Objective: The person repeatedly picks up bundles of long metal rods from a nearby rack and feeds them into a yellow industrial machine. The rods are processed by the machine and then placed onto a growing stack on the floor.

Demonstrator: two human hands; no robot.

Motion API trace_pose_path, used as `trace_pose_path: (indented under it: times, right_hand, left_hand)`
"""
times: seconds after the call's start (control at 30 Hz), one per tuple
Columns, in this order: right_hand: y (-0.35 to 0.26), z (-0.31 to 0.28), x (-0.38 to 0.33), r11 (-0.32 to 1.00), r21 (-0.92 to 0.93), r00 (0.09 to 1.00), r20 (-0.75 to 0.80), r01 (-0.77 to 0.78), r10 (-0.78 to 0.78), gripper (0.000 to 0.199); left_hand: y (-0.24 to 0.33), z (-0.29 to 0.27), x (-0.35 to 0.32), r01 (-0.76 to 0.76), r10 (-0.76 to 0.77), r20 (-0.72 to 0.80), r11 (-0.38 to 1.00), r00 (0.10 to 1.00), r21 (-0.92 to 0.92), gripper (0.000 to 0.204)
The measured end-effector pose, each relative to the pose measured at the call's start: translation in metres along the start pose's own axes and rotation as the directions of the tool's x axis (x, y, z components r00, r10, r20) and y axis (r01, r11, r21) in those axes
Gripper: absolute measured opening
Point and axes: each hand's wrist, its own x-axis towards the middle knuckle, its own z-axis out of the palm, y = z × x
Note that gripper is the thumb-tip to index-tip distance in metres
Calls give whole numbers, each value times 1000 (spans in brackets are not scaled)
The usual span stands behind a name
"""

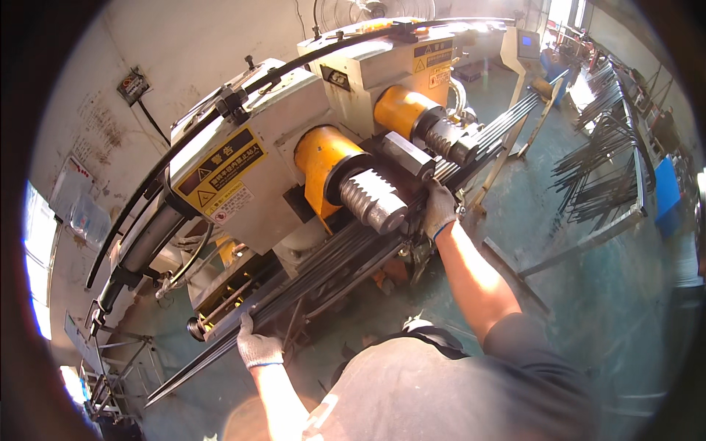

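Note:
A bundle of long, thin dark metal rods (316,279) slants across in front of a grey machine (287,110), from low left to upper right. My left hand (259,348), in a pale knitted glove, is closed on the rods near their lower-left end, thumb on top. Farther up the bundle my right hand (440,209), gloved too, grips the rods beside the machine's rollers; its fingertips are partly hidden. Just left of that hand, a ridged steel roller (373,200) sticks out of a yellow housing (323,158). Another ridged roller (450,141) protrudes beyond it.
A curved black bar (279,70) runs along the machine's front. At right, a rack (632,169) holds many loose rods (588,176) above the green floor (588,294). A control panel (525,44) stands at the back, and a support stand (507,158) props the bundle's far end.

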Motion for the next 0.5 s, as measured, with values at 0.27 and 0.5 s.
trace_pose_path:
  times: [0.27, 0.5]
  right_hand:
    - [-49, -14, 21, 886, -457, 931, 349, 74, 103, 18]
    - [-80, -26, 38, 78, 671, 532, 507, -738, 678, 28]
  left_hand:
    - [37, -8, 23, -168, 161, -85, 983, 983, -78, 38]
    - [45, -34, 29, -297, 290, -177, 955, 941, -15, 35]
